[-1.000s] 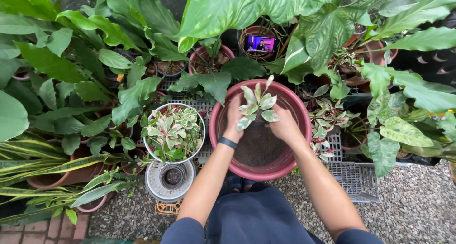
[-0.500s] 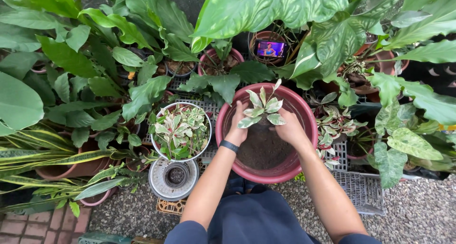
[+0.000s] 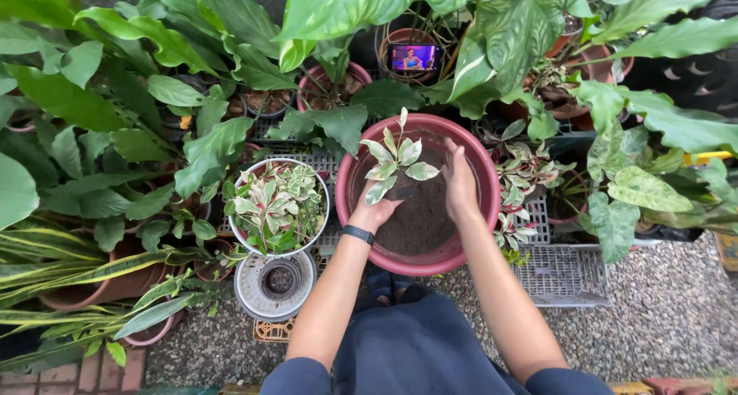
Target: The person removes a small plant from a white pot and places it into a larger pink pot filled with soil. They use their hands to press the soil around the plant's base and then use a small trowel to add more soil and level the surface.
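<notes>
Head view: left hand (image 3: 374,210) cups the variegated plant (image 3: 397,163) in the red pot (image 3: 469,245); right hand (image 3: 460,181) open, flat on soil (image 3: 419,222).

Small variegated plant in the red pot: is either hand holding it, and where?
The left hand cups the small variegated plant at its base; the exact grip is hidden. The right hand rests on the soil beside it.

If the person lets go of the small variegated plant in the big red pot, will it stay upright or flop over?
The small green-and-cream variegated plant would probably lean or tip: its leaves spread wide above a thin base. The dark soil in the large round red pot looks loose, so it likely gives little support. Both the left hand and the right hand are at its base.
</notes>
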